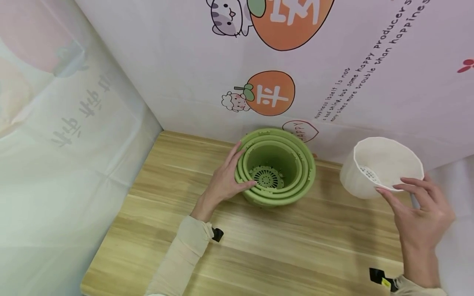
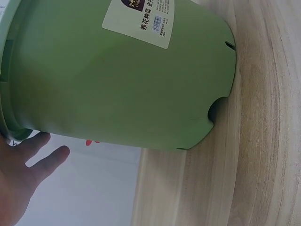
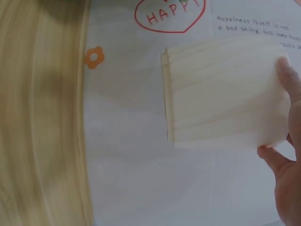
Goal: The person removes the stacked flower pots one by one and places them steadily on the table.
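Observation:
Several green flower pots (image 1: 312, 168) stand nested on the table, a slotted drainage base showing inside the innermost. My left hand (image 1: 226, 179) holds the stack by its left rim, thumb over the edge and fingers along the outer side. The left wrist view shows the outer pot's side (image 2: 117, 94) with a paper label and a notch at its foot. To the right, my right hand (image 1: 424, 209) pinches the rim of a white flower pot (image 1: 355, 181). In the right wrist view this ribbed pot (image 3: 225, 94) is held up off the table.
The wood-grain table (image 1: 259, 250) runs up to a printed white backdrop (image 1: 200, 74) just behind the pots. Another hanging sheet (image 1: 55, 197) borders the table's left edge. A white label (image 2: 146, 21) is stuck on the green pot.

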`<action>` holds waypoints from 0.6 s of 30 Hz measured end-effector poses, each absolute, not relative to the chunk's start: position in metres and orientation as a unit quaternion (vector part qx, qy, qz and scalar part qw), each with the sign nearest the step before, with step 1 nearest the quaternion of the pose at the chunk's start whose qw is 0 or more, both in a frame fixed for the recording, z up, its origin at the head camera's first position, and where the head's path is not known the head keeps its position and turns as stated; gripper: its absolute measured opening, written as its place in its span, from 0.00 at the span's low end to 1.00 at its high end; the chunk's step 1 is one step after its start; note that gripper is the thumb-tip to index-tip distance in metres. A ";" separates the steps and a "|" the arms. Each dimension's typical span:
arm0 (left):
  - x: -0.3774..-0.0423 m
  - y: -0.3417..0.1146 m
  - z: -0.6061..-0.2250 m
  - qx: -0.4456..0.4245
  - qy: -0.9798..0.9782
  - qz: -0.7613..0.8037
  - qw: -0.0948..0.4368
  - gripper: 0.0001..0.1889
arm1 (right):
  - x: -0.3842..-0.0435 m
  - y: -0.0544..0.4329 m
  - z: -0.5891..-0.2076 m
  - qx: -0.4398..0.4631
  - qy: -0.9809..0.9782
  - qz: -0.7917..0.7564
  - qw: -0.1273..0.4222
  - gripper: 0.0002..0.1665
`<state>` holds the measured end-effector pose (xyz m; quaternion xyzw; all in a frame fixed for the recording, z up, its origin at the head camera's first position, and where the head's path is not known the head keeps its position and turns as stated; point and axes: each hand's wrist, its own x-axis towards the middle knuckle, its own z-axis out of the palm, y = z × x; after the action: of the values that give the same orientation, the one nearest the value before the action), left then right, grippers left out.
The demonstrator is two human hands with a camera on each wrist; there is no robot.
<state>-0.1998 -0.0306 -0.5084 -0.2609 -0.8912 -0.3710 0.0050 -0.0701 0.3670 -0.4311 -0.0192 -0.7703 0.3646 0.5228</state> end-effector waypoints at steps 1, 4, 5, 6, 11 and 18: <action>-0.200 -0.031 -0.508 -0.260 -0.892 -0.371 0.007 0.55 | -0.070 0.367 -0.432 -0.020 -0.773 0.361 0.521 0.30; -0.199 -0.031 -0.508 -0.261 -0.892 -0.370 0.007 0.54 | -0.070 0.370 -0.437 -0.027 -0.780 0.352 0.517 0.31; -0.199 -0.032 -0.508 -0.261 -0.892 -0.369 0.008 0.54 | -0.070 0.372 -0.439 -0.029 -0.783 0.350 0.514 0.30; -0.199 -0.032 -0.508 -0.261 -0.893 -0.367 0.008 0.54 | -0.070 0.374 -0.442 -0.031 -0.785 0.347 0.512 0.30; -0.198 -0.032 -0.508 -0.259 -0.895 -0.363 0.003 0.55 | -0.069 0.389 -0.459 -0.033 -0.797 0.332 0.503 0.28; -0.198 -0.032 -0.507 -0.252 -0.894 -0.371 -0.003 0.55 | -0.070 0.404 -0.476 -0.036 -0.804 0.313 0.504 0.27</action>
<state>-0.1977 -0.0317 -0.5070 -0.2518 -0.8940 -0.3706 -0.0028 -0.0704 0.4043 -0.4758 -0.0358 -0.8043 0.3130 0.5038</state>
